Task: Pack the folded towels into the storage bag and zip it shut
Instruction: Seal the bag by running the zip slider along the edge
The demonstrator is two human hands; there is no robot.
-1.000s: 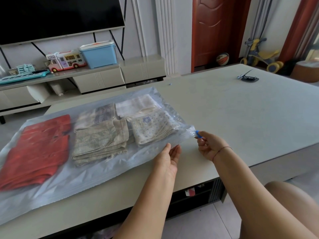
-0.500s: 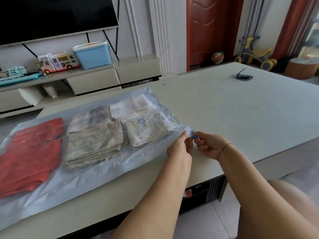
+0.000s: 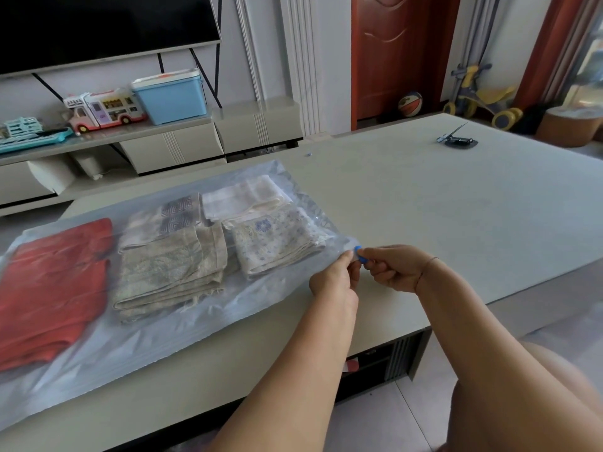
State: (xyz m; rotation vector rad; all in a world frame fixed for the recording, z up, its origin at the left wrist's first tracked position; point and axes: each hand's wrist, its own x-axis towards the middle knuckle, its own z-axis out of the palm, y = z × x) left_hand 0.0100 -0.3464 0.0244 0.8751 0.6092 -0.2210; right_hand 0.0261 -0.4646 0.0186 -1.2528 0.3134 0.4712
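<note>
A clear plastic storage bag (image 3: 137, 350) lies flat on the pale table (image 3: 440, 216). Inside it are a red towel (image 3: 52, 288), a beige patterned towel (image 3: 166, 272), a grey-patterned towel (image 3: 163, 216), a white towel (image 3: 241, 197) and a blue-flowered towel (image 3: 274, 239). At the bag's right corner sits a small blue zip slider (image 3: 358, 249). My right hand (image 3: 394, 269) pinches the slider. My left hand (image 3: 336, 278) pinches the bag's edge right beside it.
A black clip-like object (image 3: 458, 140) lies at the table's far right. Behind the table stand a low TV cabinet (image 3: 182, 141) with a blue box (image 3: 171, 96) and a toy bus (image 3: 107, 109). The table's near edge runs just below my arms.
My left hand went from open and flat on the bag to pinching the bag's edge by the slider. My right hand stays on the slider at the corner.
</note>
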